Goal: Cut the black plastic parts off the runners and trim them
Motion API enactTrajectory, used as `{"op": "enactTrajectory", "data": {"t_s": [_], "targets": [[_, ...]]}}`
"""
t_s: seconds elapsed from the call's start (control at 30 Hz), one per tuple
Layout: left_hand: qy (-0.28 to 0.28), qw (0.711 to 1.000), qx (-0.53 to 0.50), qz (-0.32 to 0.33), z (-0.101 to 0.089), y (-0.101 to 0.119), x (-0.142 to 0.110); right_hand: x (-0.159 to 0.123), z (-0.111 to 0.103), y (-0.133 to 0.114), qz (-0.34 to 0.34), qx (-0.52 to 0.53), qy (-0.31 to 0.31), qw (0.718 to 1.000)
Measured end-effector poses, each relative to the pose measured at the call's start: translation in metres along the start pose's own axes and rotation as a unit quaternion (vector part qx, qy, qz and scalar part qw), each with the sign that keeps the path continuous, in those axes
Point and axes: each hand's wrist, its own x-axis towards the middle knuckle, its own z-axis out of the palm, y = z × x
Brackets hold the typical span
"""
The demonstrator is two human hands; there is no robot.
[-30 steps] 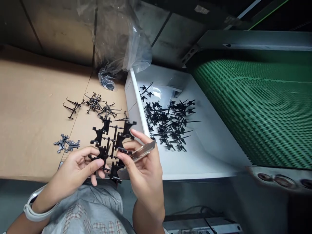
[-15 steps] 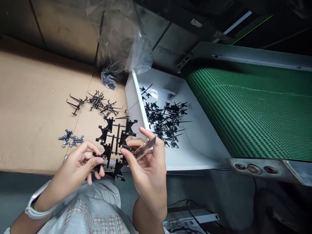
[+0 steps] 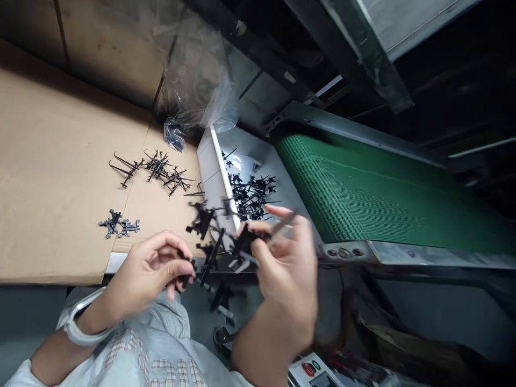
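Black joined-up parts (image 3: 213, 253) are up in the air, blurry, pinched by the right hand (image 3: 286, 263), which also holds a thin metal tool (image 3: 283, 224). Just beside them, the left hand (image 3: 157, 269) pinches a small black piece (image 3: 186, 279) (I can't tell if it is joined on). Farther out, black sticks (image 3: 157, 165) lie on brown cardboard (image 3: 60, 161) beside a white box (image 3: 209, 166) of black bits (image 3: 250, 194).

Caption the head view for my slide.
Left hand pinches a small black part; right hand holds a motion-blurred black parts frame.
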Motion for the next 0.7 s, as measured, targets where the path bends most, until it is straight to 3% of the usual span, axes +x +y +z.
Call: {"op": "enactTrajectory", "data": {"t_s": [0.13, 0.27, 0.43, 0.6, 0.7], "targets": [[0.018, 0.998, -0.032, 0.053, 0.008, 0.005, 0.014, -0.009, 0.024, -0.002, 0.003, -0.013, 0.015, 1.000], [0.030, 0.996, -0.016, 0.087, -0.002, 0.010, 0.010, -0.013, 0.024, -0.002, -0.004, -0.048, 0.039, 0.998], [0.078, 0.991, -0.009, 0.107, -0.015, 0.014, -0.006, 0.019, -0.008, 0.006, -0.031, -0.073, 0.082, 0.993], [0.139, 0.986, -0.008, 0.092, -0.006, 0.024, -0.015, 0.074, -0.051, 0.023, -0.047, -0.095, 0.141, 0.984], [0.154, 0.984, 0.019, 0.091, -0.001, 0.027, -0.016, 0.097, -0.067, 0.038, -0.040, -0.128, 0.161, 0.978]]}}
